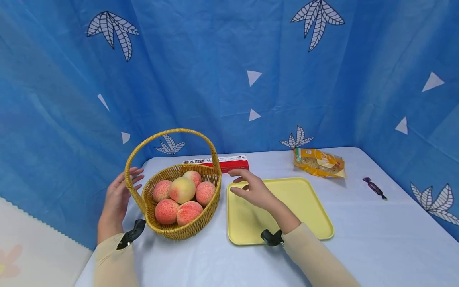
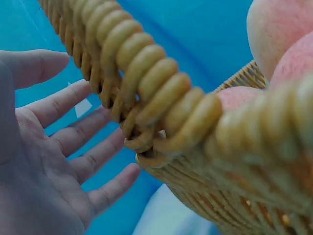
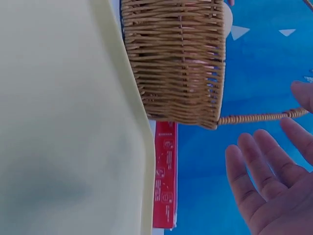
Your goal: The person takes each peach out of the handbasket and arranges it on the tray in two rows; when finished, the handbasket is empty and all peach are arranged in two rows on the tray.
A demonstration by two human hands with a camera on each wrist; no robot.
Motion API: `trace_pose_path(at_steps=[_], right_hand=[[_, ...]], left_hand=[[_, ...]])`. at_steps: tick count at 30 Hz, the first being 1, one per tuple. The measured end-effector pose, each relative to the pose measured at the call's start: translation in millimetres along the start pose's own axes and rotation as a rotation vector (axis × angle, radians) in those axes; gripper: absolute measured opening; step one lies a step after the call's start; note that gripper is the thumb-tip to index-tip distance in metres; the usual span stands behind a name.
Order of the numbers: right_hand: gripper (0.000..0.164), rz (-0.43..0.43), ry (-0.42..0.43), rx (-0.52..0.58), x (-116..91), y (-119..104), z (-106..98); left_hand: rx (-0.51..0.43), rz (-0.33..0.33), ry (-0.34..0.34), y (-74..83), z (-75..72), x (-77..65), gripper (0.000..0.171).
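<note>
A golden wicker basket with a tall arched handle stands left of the table's middle, holding several peaches. Beside the left end of the handle is my left hand, its fingers spread; in the left wrist view the fingertips reach right behind the woven handle. My right hand hovers over the left part of a yellow tray, fingers loosely bent toward the basket. The right wrist view shows that palm with nothing in it, apart from the basket's side.
Behind the basket lies a red pasta box, partly hidden by it. An orange bag of pasta is at the back right, and a dark purple wrapped candy lies near the right edge. Blue curtains close off the back and sides.
</note>
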State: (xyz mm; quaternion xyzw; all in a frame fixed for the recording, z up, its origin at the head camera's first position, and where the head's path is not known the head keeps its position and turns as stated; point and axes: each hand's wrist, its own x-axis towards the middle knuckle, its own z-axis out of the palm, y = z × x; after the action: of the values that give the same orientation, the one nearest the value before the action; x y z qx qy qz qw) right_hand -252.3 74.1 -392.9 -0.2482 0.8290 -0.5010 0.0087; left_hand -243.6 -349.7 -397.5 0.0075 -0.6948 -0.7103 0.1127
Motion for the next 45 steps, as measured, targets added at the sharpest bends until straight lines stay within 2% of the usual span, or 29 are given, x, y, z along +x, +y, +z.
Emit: trace_pose_path(at_steps=[5,10,14,17,22,26,34,39,45], right_hand=[[0.053,0.022,0.001,0.085,3,-5,10],[0.056,0.013,-0.015,0.120,8,-11,22],[0.054,0.004,0.001,0.129,14,-13,35],[0.052,-0.013,0.028,0.141,19,-15,45],[0.048,-0.025,0.082,0.121,24,-21,61],[0.048,-0.025,0.094,0.090,28,-25,72],[0.051,-0.012,0.081,0.121,36,-29,90],[0.054,0.017,0.067,0.080,40,-31,99],[0.058,-0.001,0.046,-0.063,46,-34,105]], left_hand=[[0.026,-0.071,-0.019,-6.7,-0.7,3.6,0.045],[0.000,-0.124,-0.080,-13.5,-3.8,6.2,0.046],[0.010,-0.138,-0.145,-20.0,-6.8,6.9,0.049],[0.052,-0.149,-0.187,-24.5,-8.2,7.9,0.052],[0.115,-0.185,-0.210,-30.5,-6.2,11.7,0.059],[0.136,-0.212,-0.212,-32.5,-3.2,14.0,0.064],[0.176,-0.204,-0.282,-35.5,3.4,11.0,0.060],[0.220,-0.216,-0.304,-28.4,9.1,7.5,0.062],[0.184,-0.255,-0.348,-24.2,11.8,5.2,0.068]])
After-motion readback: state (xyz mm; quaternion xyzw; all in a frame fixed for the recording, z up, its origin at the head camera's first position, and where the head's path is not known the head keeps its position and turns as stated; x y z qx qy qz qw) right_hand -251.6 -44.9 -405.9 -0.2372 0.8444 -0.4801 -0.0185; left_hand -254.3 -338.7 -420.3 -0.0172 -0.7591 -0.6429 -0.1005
